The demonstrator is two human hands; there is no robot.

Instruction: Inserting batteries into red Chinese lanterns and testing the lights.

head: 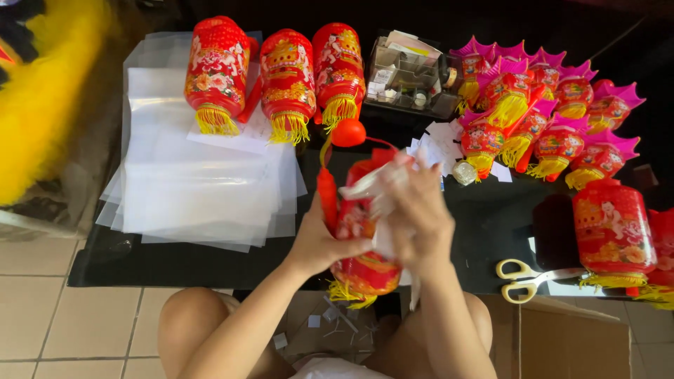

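Black table [491, 210] holds scissors [523, 279], plastic sheets [200, 175], perhaps paper scraps [439, 144].

The lantern [361, 238] in the grip was red with gold bands, pictured figures and a yellow fringe. Left of the grip lay clear, whitish plastic sheets [196, 175] on the black surface [491, 224]. Beyond the grip stood three red lanterns [284, 77] — yellow-tasselled — and to its right, red ones with pink scalloped rims [547, 105]. The scissors [526, 277] had pale yellow handles.

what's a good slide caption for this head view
Both hands hold a red lantern over a black table.
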